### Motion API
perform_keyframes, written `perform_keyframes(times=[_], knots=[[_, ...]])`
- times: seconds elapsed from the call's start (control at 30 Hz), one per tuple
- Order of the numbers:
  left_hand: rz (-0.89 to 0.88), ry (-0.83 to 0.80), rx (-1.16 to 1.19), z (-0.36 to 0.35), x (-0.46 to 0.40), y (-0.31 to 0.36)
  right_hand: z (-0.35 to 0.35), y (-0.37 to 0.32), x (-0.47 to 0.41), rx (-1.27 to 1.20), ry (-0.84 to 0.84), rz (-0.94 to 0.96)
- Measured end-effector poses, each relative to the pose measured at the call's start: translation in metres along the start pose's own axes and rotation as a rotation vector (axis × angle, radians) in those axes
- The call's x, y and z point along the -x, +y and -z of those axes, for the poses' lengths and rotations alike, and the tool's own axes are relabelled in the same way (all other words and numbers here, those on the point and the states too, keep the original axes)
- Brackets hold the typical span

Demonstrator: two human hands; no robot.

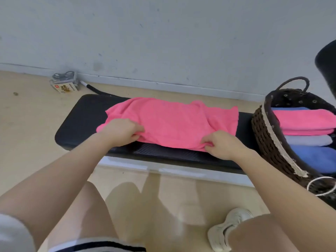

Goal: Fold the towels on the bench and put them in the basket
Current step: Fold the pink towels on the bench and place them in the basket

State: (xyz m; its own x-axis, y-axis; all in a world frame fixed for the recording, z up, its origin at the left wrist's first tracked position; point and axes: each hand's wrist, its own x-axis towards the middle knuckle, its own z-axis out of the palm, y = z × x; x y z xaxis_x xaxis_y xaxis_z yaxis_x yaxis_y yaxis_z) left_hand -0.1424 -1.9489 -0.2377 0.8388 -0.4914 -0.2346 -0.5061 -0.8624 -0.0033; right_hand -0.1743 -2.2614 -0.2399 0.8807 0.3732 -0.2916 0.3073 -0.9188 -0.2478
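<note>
A pink towel (172, 122) lies spread and rumpled across the black padded bench (80, 120). My left hand (121, 130) pinches the towel's near edge on its left side. My right hand (221, 144) pinches the near edge further right. A dark woven basket (267, 142) stands at the bench's right end. Inside it lie folded towels: a pink one (305, 120), a white one (309, 140) and a blue one (316, 157).
A small box with a tangled cable (64, 82) sits on the floor by the wall at the far left. A dark rounded object (327, 62) juts in at the right edge. My knees and a white shoe (227, 228) are in front of the bench.
</note>
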Motion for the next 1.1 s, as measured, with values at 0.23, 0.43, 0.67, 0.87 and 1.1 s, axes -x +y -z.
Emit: perform_keyframes(times=[0.23, 0.43, 0.67, 0.87, 1.1], knots=[[0.103, -0.186, -0.075, -0.022, 0.052, 0.011, -0.021, -0.029, 0.032, 0.130, -0.108, -0.059], [0.315, -0.197, 0.157, -0.046, 0.076, 0.001, -0.019, -0.064, 0.018, 0.331, -0.302, -0.196], [0.601, 0.291, 0.368, -0.062, 0.081, -0.035, -0.012, -0.174, -0.080, 0.010, 0.155, 0.091], [0.711, 0.374, 0.554, -0.079, 0.063, -0.069, -0.017, -0.226, -0.171, -0.124, 0.273, 0.152], [0.634, 0.389, 0.682, -0.093, 0.057, -0.081, -0.015, -0.236, -0.202, 0.446, 0.051, 0.314]])
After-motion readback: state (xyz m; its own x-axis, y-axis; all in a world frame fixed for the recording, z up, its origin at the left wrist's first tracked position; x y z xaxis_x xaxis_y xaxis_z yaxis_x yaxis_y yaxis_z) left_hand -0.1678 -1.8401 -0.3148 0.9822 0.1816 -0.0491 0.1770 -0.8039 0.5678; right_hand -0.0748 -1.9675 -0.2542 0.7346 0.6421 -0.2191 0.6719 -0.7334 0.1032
